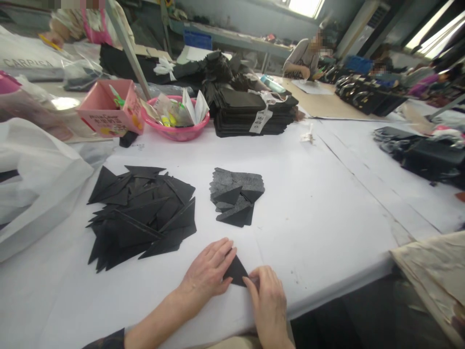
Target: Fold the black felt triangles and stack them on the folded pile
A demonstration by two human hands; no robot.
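Near the front of the white table, a small black triangular piece (237, 272) of sheet material lies under my hands. My left hand (209, 269) rests over its left side, fingers stretched out and thumb at the lower edge, covering part of it. Thumb and index finger of my right hand (267, 295) are pinched at its right corner. Just beyond my hands is a small cluster of overlapping grey and black pieces (238, 184). To the left spreads a larger heap of black triangular pieces (145, 213).
Along the back stand a pink box (109, 109) with green-handled scissors, a pink basket (178, 133) of supplies and a tagged stack of black panels (254, 114). White plastic (36, 165) lies at left. Black goods (421, 152) lie at right. Other people work farther back.
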